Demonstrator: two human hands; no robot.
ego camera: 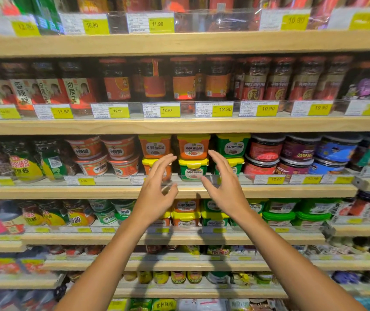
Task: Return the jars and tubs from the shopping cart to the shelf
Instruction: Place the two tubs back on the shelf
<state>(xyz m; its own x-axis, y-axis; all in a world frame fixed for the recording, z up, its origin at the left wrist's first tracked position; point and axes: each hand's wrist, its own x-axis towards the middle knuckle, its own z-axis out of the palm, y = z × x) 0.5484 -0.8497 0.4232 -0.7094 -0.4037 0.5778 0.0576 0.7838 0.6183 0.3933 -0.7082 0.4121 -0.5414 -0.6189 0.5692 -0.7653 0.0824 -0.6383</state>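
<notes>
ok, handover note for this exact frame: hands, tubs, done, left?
Left hand: open, empty, raised before the tub shelf.
Right hand: open, empty, beside it.
Between them: orange tub stacked on green tub, both on the shelf, neither touched.
Done: those two look shelved.
Left: cart is out of view, so remaining jars and tubs cannot be counted; check it.

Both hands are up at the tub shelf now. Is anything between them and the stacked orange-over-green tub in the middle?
Only the clear front rail crosses low before the green tub. Left hand and right hand, both empty, flank the stack; the orange tub on top is unobstructed.
</notes>
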